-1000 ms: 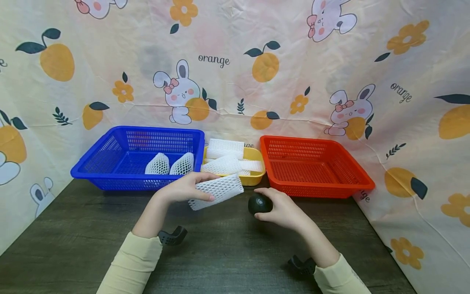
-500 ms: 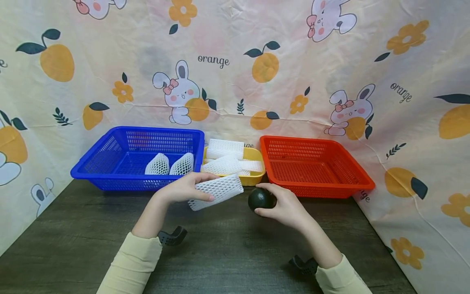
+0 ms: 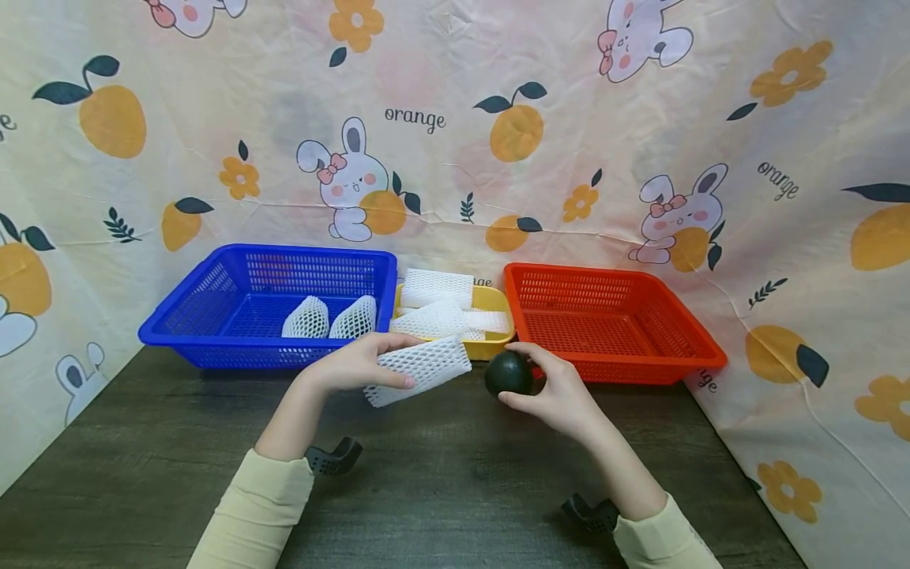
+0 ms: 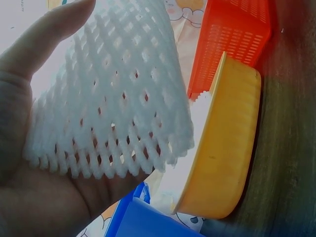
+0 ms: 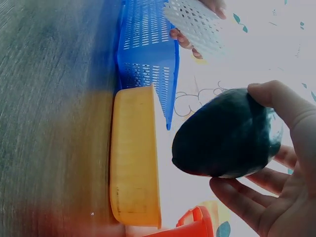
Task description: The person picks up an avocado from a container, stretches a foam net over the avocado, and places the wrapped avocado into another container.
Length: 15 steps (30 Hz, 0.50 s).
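Note:
In the head view my left hand [image 3: 359, 363] holds a white foam net sleeve [image 3: 430, 370] between thumb and fingers, above the table's middle. The left wrist view shows the sleeve [image 4: 118, 94] flattened, its mesh edge across the palm. To the right, my right hand [image 3: 562, 395] grips a dark green, smooth avocado [image 3: 508, 373], thumb on one side and fingers on the other. Seen from the right wrist, the avocado [image 5: 224, 136] is egg-shaped, with its narrower end facing away from the palm. Sleeve and avocado are apart.
At the back left, a blue basket [image 3: 266, 356] contains two net-wrapped pieces [image 3: 306, 318]. A yellow tub [image 3: 490, 348] with several foam sleeves [image 3: 435, 288] stands between it and a red basket [image 3: 618, 367]. A printed cloth [image 3: 441, 182] hangs behind them.
My right hand has raised the avocado slightly away from me, toward the red basket, and turned it a little. The left hand and its sleeve have stayed in place.

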Each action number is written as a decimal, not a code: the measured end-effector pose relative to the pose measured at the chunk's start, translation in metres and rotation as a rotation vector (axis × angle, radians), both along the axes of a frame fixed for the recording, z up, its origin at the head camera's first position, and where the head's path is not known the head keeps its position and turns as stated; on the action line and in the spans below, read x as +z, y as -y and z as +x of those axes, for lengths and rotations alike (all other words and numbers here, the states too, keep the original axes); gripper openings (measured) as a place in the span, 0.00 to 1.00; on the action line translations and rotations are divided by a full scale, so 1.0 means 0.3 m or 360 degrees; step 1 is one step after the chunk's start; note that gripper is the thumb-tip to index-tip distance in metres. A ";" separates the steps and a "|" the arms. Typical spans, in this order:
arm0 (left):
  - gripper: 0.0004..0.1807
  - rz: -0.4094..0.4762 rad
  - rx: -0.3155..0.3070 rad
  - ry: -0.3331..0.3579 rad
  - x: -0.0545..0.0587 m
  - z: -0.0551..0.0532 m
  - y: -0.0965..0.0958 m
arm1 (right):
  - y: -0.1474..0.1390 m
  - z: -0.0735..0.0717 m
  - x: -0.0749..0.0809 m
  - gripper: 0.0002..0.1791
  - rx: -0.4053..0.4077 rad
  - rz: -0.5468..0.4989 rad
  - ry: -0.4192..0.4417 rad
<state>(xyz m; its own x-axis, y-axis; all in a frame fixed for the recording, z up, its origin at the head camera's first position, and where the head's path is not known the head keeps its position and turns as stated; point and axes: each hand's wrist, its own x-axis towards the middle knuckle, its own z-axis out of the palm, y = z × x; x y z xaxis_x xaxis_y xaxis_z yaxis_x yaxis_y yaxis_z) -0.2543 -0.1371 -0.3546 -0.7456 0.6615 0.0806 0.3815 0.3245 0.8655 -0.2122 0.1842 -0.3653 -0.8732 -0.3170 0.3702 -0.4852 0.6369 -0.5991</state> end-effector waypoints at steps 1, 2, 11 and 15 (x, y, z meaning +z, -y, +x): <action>0.35 0.0000 0.0001 0.0000 0.000 0.000 0.000 | 0.000 0.001 0.002 0.34 -0.0002 -0.0017 -0.0005; 0.35 0.0000 0.0003 -0.0001 0.000 0.001 0.000 | -0.001 0.001 0.003 0.34 -0.0002 -0.0030 -0.0012; 0.34 0.0011 -0.0008 -0.0010 -0.003 -0.002 0.002 | 0.001 0.006 0.013 0.35 -0.0042 -0.0162 -0.0062; 0.34 0.0017 -0.0001 -0.0004 -0.002 -0.001 0.004 | 0.003 0.006 0.017 0.34 -0.0043 -0.0238 -0.0057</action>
